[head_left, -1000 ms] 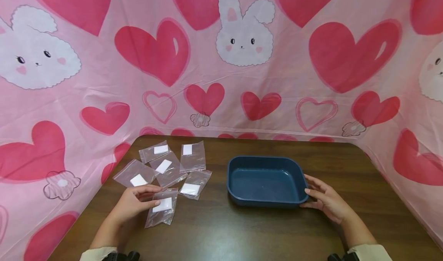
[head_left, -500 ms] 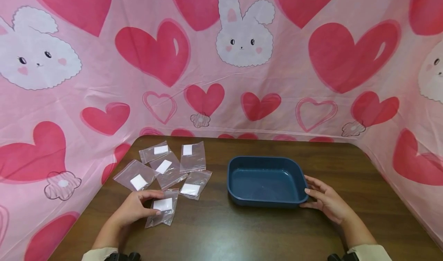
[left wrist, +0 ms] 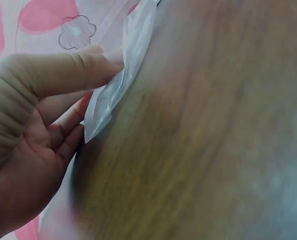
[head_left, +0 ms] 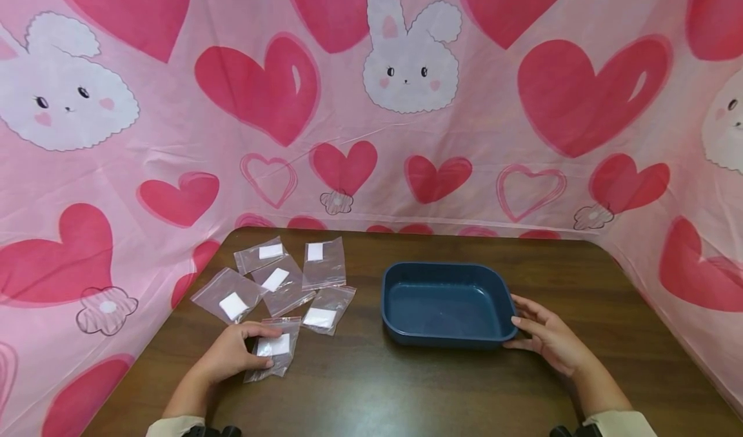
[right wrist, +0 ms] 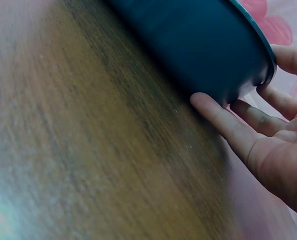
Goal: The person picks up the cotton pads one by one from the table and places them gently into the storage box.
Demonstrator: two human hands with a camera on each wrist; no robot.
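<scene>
In the head view, my left hand (head_left: 235, 353) is over the nearest clear zip-lock bag (head_left: 288, 359), which has a white label (head_left: 274, 345). Thumb and fingers grip the bag's left part, low over the table; the left wrist view shows the thumb (left wrist: 101, 67) against the crinkled plastic (left wrist: 131, 65). On the right, a dark blue rectangular tub (head_left: 447, 337) stands upright, with nothing in it. My right hand (head_left: 548, 334) holds its right end, one digit at the rim and others along the outer wall. Fingertips (right wrist: 206, 102) show low against the wall in the right wrist view.
Several more labelled zip-lock bags lie behind my left hand, including one near the tub (head_left: 333, 308), one at the back (head_left: 325, 266) and one at the left (head_left: 220, 289). The brown wooden table (head_left: 383, 392) backs onto a pink heart-patterned cloth (head_left: 360, 121).
My left hand has shifted slightly right and toward me, and its fingers and thumb have settled round the nearest bag. The right hand and the tub have stayed put.
</scene>
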